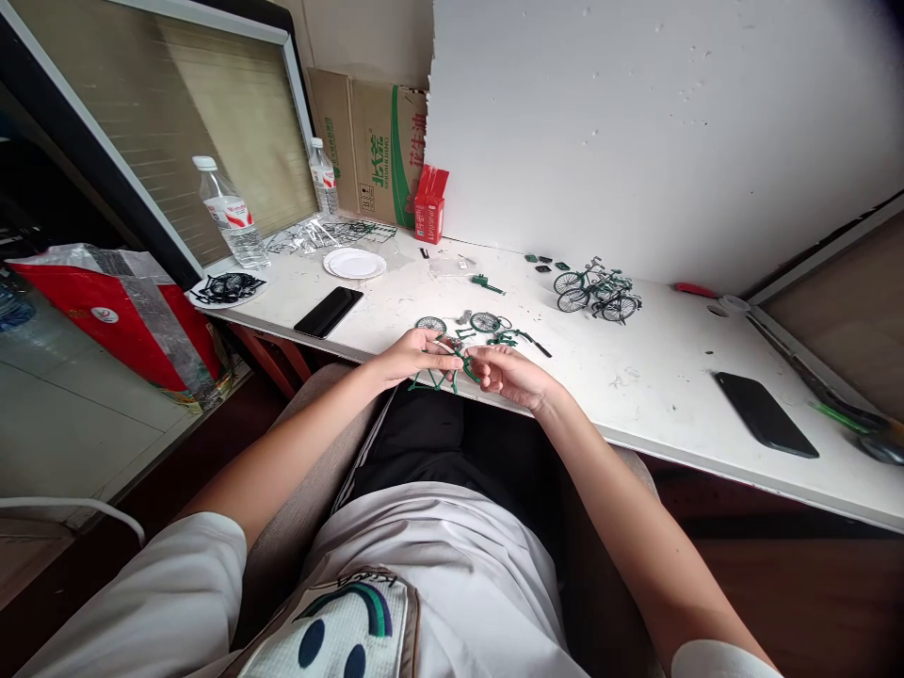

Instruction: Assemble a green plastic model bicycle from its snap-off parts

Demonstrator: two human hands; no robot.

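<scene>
Over the front edge of the desk, my left hand [413, 358] is closed on a green toy bicycle frame [432, 382], whose thin tubes hang below the fingers. Close beside it, my right hand [514, 375] pinches a small curved green piece [470, 370], like a mudguard, against the frame. Whether the two parts are joined is hidden by the fingers. Just beyond the hands lie a small spoked wheel [430, 324], another wheel [485, 322] and loose green and black parts [505, 337].
Several assembled toy bicycles [597, 292] stand at the back right. A green part [487, 283] lies mid-desk. Phones lie left [329, 312] and right [766, 414]. White plates [355, 264], a water bottle [232, 221], a plate of black parts [230, 288] and a red box [430, 205] are around.
</scene>
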